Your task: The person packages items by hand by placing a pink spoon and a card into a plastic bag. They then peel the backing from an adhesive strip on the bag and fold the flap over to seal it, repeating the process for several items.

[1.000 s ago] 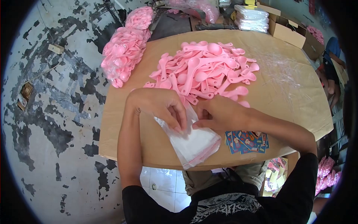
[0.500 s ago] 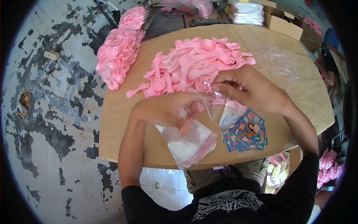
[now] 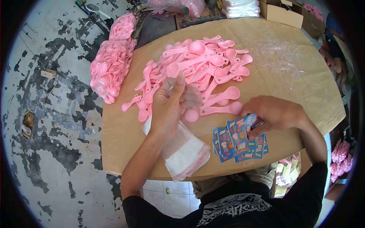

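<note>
Cardboard-covered table (image 3: 125, 144) over peeling grey floor (image 3: 49, 152); left hand (image 3: 165, 108) pinching clear bag (image 3: 190, 97), right hand (image 3: 275, 114) pinching picture cards (image 3: 232, 142).

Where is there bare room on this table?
Bare cardboard: the table's near-left corner beside the bag stack, and the strip right of the right hand. Crowded: the middle, with spoon pile, left hand holding a clear bag, cards.

Blurred bag (image 3: 191, 97) in left hand (image 3: 166, 110)
</note>
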Demonstrator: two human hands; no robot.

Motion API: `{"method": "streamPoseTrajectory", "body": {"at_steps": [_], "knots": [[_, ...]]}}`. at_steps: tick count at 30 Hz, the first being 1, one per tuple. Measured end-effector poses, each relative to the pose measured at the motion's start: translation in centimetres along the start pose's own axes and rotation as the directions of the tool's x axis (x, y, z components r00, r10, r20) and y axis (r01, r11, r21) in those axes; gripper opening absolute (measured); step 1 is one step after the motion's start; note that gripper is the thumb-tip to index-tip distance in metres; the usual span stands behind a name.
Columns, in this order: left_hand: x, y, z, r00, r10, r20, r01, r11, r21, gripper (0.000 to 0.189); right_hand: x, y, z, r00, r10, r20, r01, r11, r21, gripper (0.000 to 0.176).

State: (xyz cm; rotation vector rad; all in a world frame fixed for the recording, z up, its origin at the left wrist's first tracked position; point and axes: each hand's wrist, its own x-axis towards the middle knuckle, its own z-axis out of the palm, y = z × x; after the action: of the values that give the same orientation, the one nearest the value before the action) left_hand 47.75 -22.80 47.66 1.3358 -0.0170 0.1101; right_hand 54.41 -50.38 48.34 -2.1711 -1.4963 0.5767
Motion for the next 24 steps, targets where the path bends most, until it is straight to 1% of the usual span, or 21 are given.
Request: {"method": "streamPoseTrajectory", "body": {"at_steps": [2,3,5,6,8,9,11,12,14,17,18,20,23,24], "knots": [[-0.1,0.4,0.6,0.997,-0.034,-0.064,0.027,0.995,-0.1,0.033,0.1,-0.8,-0.8,0.99,0.141,0.022,-0.143,0.965,0.222,0.036],[-0.1,0.5,0.9,0.995,-0.047,-0.091,0.033,0.988,-0.153,0.032,0.3,-0.4,-0.5,0.992,0.119,-0.05,-0.105,0.969,0.223,0.031],[-0.1,0.1,1.3,0.996,-0.078,-0.048,0.075,0.996,-0.053,0.035,0.5,0.6,0.2,0.978,0.08,-0.194,-0.037,0.976,0.212,0.023],[-0.2,-0.1,1.4,0.995,-0.095,-0.027,0.095,0.995,-0.006,0.039,0.6,0.7,0.5,0.964,0.13,-0.234,-0.061,0.958,0.279,0.022],[-0.5,-0.3,1.6,0.997,-0.082,-0.006,0.081,0.994,-0.067,0.041,1.0,0.3,0.9,0.926,0.234,-0.296,-0.099,0.908,0.408,0.021],[-0.7,-0.3,1.7,0.997,-0.075,0.002,0.075,0.992,-0.099,0.043,1.1,-0.1,0.8,0.918,0.289,-0.271,-0.132,0.868,0.479,0.021],[-0.7,0.0,1.7,0.999,-0.04,-0.037,0.028,0.962,-0.272,0.043,1.4,-0.8,0.5,0.897,0.388,-0.212,-0.192,0.773,0.605,0.023],[-0.7,0.2,1.8,0.998,-0.023,-0.058,0.001,0.935,-0.355,0.044,1.5,-0.8,0.8,0.899,0.364,-0.241,-0.143,0.766,0.627,0.023],[-0.9,0.0,2.3,0.999,-0.029,-0.02,0.023,0.971,-0.237,0.041,1.8,-0.5,1.8,0.899,0.318,-0.301,-0.042,0.747,0.664,0.023],[-0.7,-0.9,1.9,0.998,-0.058,0.005,0.058,0.994,-0.096,0.036,2.1,-1.0,2.4,0.889,0.319,-0.328,0.025,0.682,0.731,0.022],[-0.6,-1.2,1.5,0.997,-0.071,0.005,0.071,0.996,-0.056,0.034,2.0,-1.1,2.4,0.889,0.332,-0.316,0.014,0.669,0.743,0.022],[-0.7,-1.2,1.2,0.996,-0.041,-0.073,0.035,0.996,-0.079,0.033,2.0,-1.3,2.2,0.887,0.357,-0.294,-0.005,0.643,0.765,0.022],[-0.9,-1.0,1.3,0.985,0.036,-0.17,-0.058,0.991,-0.124,0.03,2.1,-0.8,2.3,0.895,0.241,-0.377,0.037,0.8,0.599,0.022],[-0.9,-1.0,1.5,0.978,0.066,-0.199,-0.095,0.985,-0.142,0.029,2.3,-0.7,2.5,0.896,0.248,-0.368,0.04,0.78,0.624,0.021]]}}
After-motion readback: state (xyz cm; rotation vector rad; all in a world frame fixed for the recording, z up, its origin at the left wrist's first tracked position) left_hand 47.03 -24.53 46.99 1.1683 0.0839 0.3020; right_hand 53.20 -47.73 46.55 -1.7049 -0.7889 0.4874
